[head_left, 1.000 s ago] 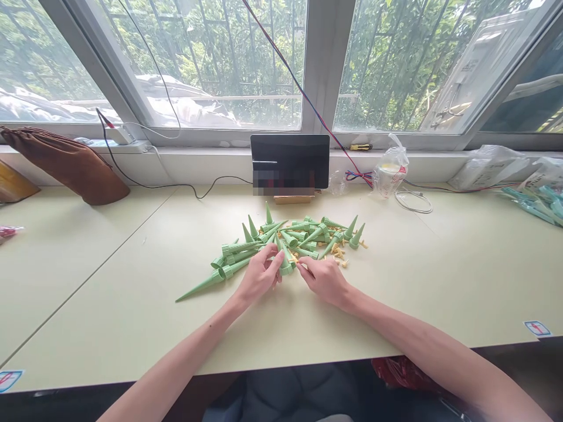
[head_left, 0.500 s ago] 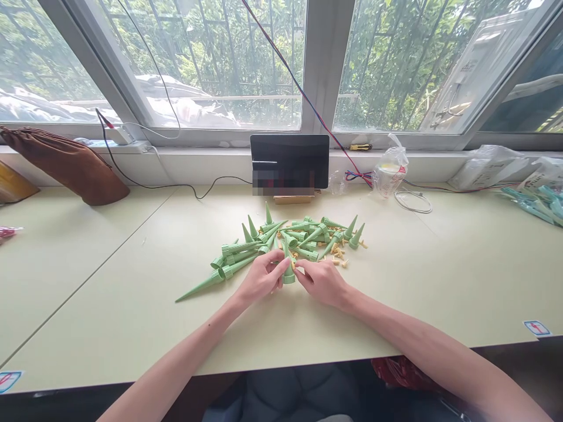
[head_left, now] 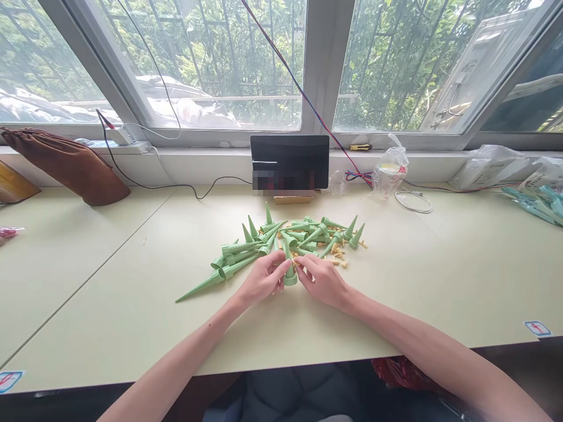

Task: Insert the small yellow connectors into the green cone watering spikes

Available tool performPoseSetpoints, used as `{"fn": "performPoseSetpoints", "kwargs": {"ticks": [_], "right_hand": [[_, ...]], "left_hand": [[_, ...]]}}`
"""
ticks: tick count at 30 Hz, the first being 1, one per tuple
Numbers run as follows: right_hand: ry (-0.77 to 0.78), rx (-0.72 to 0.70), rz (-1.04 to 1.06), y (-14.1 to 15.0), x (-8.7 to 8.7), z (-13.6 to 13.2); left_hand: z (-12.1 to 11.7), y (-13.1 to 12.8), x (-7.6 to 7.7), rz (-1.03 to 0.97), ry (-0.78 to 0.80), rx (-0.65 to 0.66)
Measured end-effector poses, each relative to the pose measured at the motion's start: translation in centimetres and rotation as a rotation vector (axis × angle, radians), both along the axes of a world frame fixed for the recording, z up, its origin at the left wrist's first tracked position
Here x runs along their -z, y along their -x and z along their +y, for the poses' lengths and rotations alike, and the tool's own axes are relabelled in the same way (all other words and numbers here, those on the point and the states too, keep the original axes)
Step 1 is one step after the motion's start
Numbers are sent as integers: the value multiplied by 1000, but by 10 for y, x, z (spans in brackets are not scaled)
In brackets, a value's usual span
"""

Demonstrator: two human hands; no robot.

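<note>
Clear plastic, a bag [head_left: 398, 153] at the back of the desk [head_left: 417, 264], holds a cup [head_left: 389, 174] whose red print is too small to read; a brown pouch [head_left: 74, 167] stands far left. The left hand [head_left: 263, 276] grips a tapering green cone [head_left: 290, 279], ribbed at its collar, just before the pile [head_left: 314, 235], while the right hand [head_left: 324, 279] pinches a yellow peg [head_left: 295, 262] against its side.

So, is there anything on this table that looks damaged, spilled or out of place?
I see no clear damage or liquid spill. Only untidiness: one long green plastic cone juts out at the near left of the pile, and small yellow plastic pieces lie scattered loosely along the pile's right side.
</note>
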State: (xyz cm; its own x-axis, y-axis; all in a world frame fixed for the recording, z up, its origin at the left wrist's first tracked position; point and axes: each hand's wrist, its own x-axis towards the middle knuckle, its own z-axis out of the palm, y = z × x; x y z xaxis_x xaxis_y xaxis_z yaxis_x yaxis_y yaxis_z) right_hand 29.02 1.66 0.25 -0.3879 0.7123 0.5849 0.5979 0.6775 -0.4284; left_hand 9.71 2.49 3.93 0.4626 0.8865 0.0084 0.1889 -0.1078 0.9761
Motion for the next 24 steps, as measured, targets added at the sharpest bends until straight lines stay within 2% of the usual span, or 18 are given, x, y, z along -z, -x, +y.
{"fn": "performPoseSetpoints", "kwargs": {"ticks": [6, 14, 24], "right_hand": [[-37, 63, 136, -4, -1, 3], [-48, -5, 179, -4, 3, 0], [-59, -73, 143, -4, 3, -1]], "left_hand": [[3, 0, 0, -68, -36, -53], [4, -2, 1, -137, -15, -112], [4, -1, -2, -204, 55, -52]]}}
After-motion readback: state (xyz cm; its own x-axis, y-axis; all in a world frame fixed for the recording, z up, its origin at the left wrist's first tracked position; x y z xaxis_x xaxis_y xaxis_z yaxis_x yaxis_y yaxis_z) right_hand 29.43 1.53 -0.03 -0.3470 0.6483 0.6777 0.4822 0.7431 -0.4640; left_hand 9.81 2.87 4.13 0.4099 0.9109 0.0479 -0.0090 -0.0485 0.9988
